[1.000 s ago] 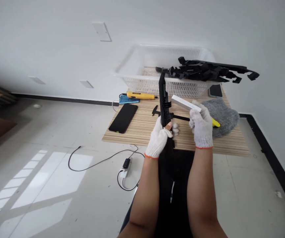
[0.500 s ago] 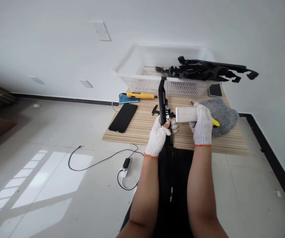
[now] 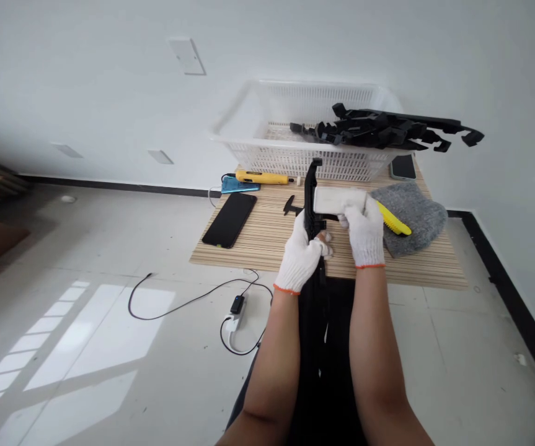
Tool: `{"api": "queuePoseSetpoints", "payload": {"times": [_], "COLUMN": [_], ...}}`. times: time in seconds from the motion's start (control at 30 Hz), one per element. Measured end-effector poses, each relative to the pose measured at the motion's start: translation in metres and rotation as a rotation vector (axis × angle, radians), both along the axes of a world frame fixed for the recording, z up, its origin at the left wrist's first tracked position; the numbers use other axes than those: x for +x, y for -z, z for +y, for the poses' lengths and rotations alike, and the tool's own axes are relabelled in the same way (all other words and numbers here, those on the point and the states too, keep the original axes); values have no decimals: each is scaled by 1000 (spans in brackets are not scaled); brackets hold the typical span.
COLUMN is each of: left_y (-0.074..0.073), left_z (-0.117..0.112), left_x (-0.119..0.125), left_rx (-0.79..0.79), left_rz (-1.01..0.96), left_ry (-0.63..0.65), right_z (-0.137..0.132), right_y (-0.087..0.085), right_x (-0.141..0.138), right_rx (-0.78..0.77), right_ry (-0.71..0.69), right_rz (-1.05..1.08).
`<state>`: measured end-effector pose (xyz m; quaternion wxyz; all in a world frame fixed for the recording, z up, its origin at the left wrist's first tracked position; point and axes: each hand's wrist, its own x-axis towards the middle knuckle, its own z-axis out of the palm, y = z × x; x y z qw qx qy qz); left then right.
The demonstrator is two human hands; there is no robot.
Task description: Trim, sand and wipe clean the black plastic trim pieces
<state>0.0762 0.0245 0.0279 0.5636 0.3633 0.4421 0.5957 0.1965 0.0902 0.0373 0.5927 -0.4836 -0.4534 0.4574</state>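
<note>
My left hand (image 3: 300,255), in a white knitted glove with a bare thumb tip, is closed round a long black plastic strip part (image 3: 312,189) held upright at the table's front edge. My right hand (image 3: 364,229), gloved too, grips a white rectangular block (image 3: 339,201). The block's left end is against the upper part of the black strip, or right in front of it. Its exact kind does not show. Behind the right hand lie a yellow brush-like tool (image 3: 393,220) and a grey fluffy cloth (image 3: 418,210). A black caliper (image 3: 290,205) is partly hidden behind the strip.
A white plastic basket (image 3: 290,152) stands at the back, several black plastic parts (image 3: 383,129) lying across its right side. On the table's left are a black phone (image 3: 230,220), a yellow electric screwdriver (image 3: 262,178) and a blue object (image 3: 239,185). Cables (image 3: 193,303) lie on the floor.
My right hand has moved left with the white block, bringing it to the black strip and uncovering more of the yellow tool. The strip has shifted slightly right and down.
</note>
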Motion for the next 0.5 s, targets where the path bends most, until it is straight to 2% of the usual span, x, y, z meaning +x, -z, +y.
{"api": "queuePoseSetpoints", "payload": {"times": [0.07,0.17,0.27,0.37,0.4,0.5], "left_y": [2,5,6,6,6,5], "left_z": [0,1,2,2,2,2], "left_x": [3,6,7,8,8,8], "left_rx": [-18,-27,-21,-33,-38,-40], "left_rz": [42,107,144,161,163,172], "left_ry": [-20,-53,-62,-80,-87,-86], "right_z": [2,3,6,11,14,23], "right_y": [1,0,-2,-5,-6,-8], "right_x": [-4,-7,-9,-13,-15,-19], "right_rx": [36,14,20,-16,-13,44], "right_ry": [54,10,171,12,4,108], "right_rz": [-29,-61,1,-27,-33,-2]}}
